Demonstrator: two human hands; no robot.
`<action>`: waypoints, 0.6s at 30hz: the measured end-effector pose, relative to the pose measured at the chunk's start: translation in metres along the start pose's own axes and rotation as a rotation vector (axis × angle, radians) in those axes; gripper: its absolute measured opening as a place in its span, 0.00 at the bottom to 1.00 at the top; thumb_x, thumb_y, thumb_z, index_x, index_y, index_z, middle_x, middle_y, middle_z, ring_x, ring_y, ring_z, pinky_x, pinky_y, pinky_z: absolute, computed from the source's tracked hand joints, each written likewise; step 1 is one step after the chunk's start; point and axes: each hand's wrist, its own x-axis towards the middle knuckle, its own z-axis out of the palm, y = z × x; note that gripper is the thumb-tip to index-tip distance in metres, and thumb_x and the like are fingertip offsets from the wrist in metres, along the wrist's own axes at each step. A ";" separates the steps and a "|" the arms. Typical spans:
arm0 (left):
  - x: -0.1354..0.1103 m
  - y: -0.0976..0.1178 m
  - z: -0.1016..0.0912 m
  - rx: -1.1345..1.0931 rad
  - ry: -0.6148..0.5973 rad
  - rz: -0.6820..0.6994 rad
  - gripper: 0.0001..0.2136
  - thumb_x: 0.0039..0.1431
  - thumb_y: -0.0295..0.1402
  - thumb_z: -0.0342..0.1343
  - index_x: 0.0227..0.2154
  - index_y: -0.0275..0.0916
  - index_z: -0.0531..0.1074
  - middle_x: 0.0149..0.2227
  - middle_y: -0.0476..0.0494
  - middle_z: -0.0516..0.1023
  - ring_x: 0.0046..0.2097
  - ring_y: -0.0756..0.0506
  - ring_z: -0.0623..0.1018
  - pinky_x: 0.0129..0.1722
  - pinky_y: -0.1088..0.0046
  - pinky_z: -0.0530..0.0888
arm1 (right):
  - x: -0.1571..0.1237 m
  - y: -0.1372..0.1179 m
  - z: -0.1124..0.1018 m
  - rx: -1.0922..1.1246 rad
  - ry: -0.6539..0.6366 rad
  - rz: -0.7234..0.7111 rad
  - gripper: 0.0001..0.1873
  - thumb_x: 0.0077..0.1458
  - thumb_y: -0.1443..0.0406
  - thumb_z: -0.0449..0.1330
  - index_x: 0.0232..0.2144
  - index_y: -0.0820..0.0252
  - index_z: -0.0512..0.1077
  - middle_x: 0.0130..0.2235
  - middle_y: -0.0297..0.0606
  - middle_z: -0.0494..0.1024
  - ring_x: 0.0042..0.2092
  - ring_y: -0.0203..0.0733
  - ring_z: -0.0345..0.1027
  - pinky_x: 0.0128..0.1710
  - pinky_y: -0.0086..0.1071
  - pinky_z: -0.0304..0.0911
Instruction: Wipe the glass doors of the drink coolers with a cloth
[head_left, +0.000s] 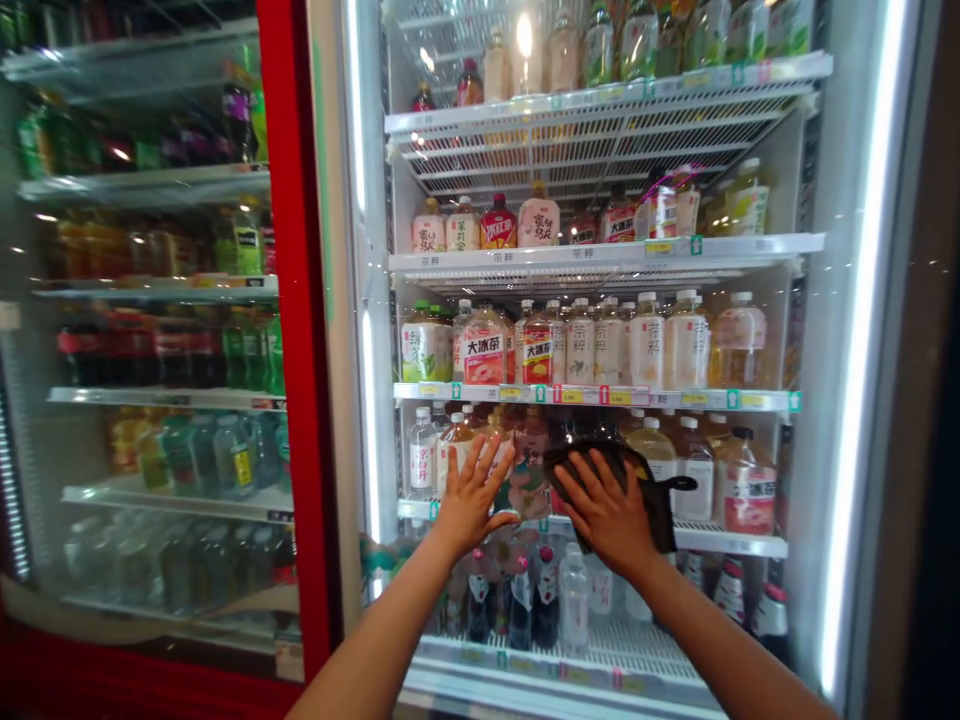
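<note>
My left hand [474, 495] lies flat with its fingers spread against the glass door [600, 440] of an upright drinks fridge. To its right, my right hand [611, 510] holds a dark cloth [658, 505] against the same glass, palm down and fingers stretched over it. A small loop sticks out from the cloth's right corner. Behind the glass, between the hands, a shelf of bottles shows, with a faint reflection over it. Part of the cloth is hidden under my right hand.
Several fridge shelves hold bottles, among them a red-labelled tea bottle [750, 485]. Bright light strips [862, 350] run up both sides. A red frame [296, 330] separates this fridge from another stocked fridge on the left.
</note>
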 end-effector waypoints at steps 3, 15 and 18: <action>-0.008 -0.009 -0.006 -0.002 -0.032 0.038 0.48 0.53 0.63 0.53 0.70 0.42 0.48 0.72 0.34 0.53 0.74 0.35 0.43 0.69 0.44 0.34 | -0.014 0.017 -0.012 0.062 -0.096 -0.278 0.29 0.66 0.53 0.53 0.67 0.39 0.56 0.67 0.31 0.64 0.69 0.46 0.50 0.69 0.51 0.26; -0.076 -0.069 -0.028 0.105 -0.061 -0.141 0.54 0.50 0.59 0.61 0.71 0.40 0.39 0.72 0.32 0.49 0.73 0.33 0.46 0.70 0.44 0.44 | 0.062 -0.072 0.011 0.067 -0.024 -0.320 0.30 0.65 0.52 0.53 0.67 0.45 0.57 0.70 0.34 0.57 0.72 0.48 0.39 0.68 0.55 0.17; -0.088 -0.078 -0.027 0.142 -0.076 -0.179 0.54 0.51 0.53 0.65 0.71 0.41 0.37 0.72 0.32 0.49 0.73 0.33 0.46 0.70 0.44 0.46 | 0.059 -0.057 0.006 0.085 -0.044 -0.484 0.30 0.66 0.51 0.52 0.67 0.45 0.58 0.69 0.32 0.58 0.72 0.44 0.40 0.69 0.50 0.19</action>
